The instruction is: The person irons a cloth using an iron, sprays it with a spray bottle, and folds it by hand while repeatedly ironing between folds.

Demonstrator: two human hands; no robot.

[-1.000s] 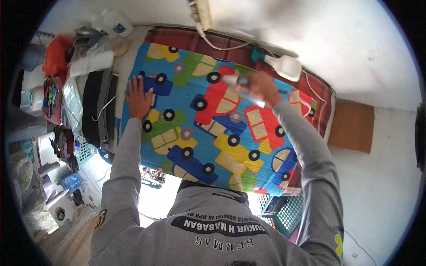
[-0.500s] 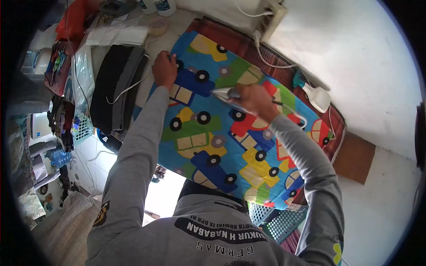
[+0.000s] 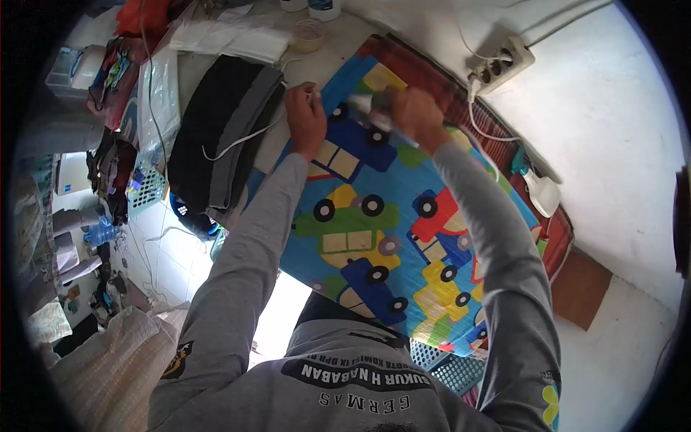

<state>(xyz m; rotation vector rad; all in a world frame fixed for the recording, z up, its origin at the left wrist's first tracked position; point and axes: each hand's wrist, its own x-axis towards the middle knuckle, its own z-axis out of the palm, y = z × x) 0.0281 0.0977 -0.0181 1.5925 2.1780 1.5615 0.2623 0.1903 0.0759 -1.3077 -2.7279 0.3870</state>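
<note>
A blue cloth (image 3: 302, 251) printed with colourful cars lies spread over the ironing surface. My right hand (image 3: 417, 119) is closed around the handle of an iron (image 3: 365, 108), which is blurred by motion near the cloth's upper part. The iron's pale tip points left, towards my left hand. At the cloth's upper left edge is my left hand (image 3: 305, 119), its fingers curled in on the edge; the exact grip is partly hidden. A white cord (image 3: 486, 155) runs behind the right wrist.
Folded black and grey fabric (image 3: 219, 129) lies left of the cloth. A power strip (image 3: 504, 68) is by the wall, above a white spray bottle (image 3: 541, 193). A tape roll (image 3: 308, 35) sits at the back. Below the right side are teal baskets (image 3: 457, 374).
The iron and my right hand have moved up the cloth, closer to my left hand. My head view has shifted, so the scene sits differently. My left hand stays at the cloth's edge.
</note>
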